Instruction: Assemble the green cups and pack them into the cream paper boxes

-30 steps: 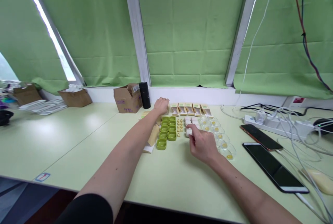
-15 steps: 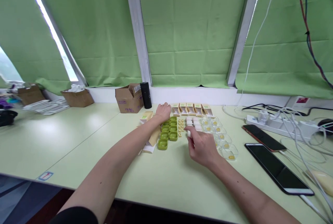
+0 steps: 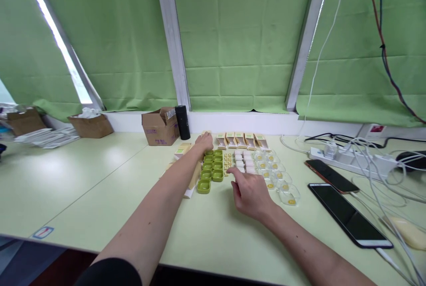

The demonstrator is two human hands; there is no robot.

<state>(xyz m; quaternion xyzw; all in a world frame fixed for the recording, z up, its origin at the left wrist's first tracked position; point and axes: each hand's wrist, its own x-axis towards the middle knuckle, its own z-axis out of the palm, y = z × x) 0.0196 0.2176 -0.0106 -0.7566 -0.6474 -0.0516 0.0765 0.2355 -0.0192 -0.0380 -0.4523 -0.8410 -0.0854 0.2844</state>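
My left hand (image 3: pixel 204 141) reaches to the far end of two columns of green square cups (image 3: pixel 203 186). Its fingers curl down, and a pale edge shows past the fingertips; what they hold, if anything, is hidden. My right hand (image 3: pixel 250 190) hovers palm down with the index finger stretched out and no held thing visible. That fingertip is at the near end of small yellow pieces (image 3: pixel 227 162), though contact cannot be told. White blocks (image 3: pixel 238 158) and clear cups with yellow centres (image 3: pixel 288 196) lie beyond and beside it. Open cartons (image 3: pixel 239 140) line the back.
More cartons (image 3: pixel 183 149) lie partly behind my left forearm. A cardboard box (image 3: pixel 160 130) and black bottle (image 3: pixel 183 123) stand at the wall. Two phones (image 3: pixel 349 215), a power strip (image 3: pixel 349 160) and tangled white cables occupy the right side.
My right hand has shifted left, from the white blocks to the yellow pieces. My left hand stays at the far end of the green cups. The whole view has turned slightly right.
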